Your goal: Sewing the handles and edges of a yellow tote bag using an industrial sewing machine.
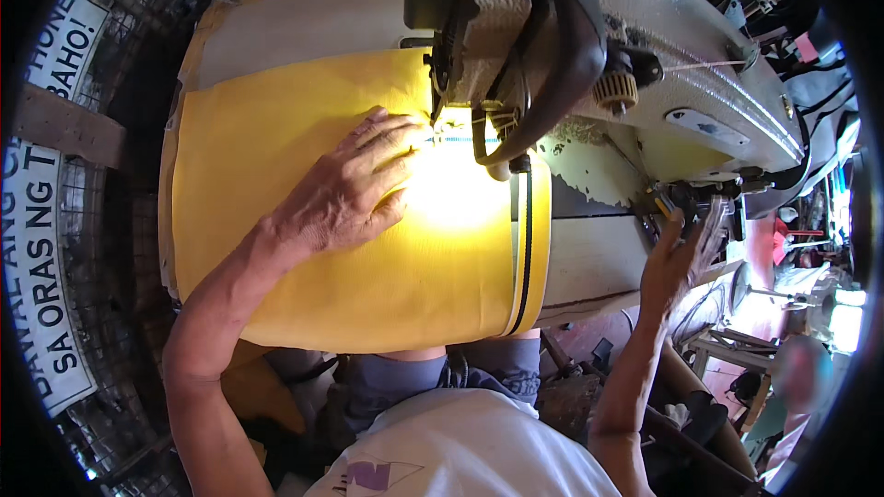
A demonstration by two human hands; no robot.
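My left hand lies flat on a large sheet of yellow fabric, its fingers stretched toward the needle area of a sewing machine. The fabric runs under the machine's presser foot and hangs over the table's near edge toward my lap. A black zipper or trim strip runs along the fabric's right side. Off to the right, my right hand is raised with its fingers extended, close to a metal fitting by the machine's base. Whether it touches that fitting I cannot tell. Bright lamp light hides detail beside the needle.
The machine's worn arm reaches to the upper right, with a thread guide knob on it. A pale worktable lies under the fabric. White signs hang on wire mesh at left. Cluttered tools and a stool stand at right.
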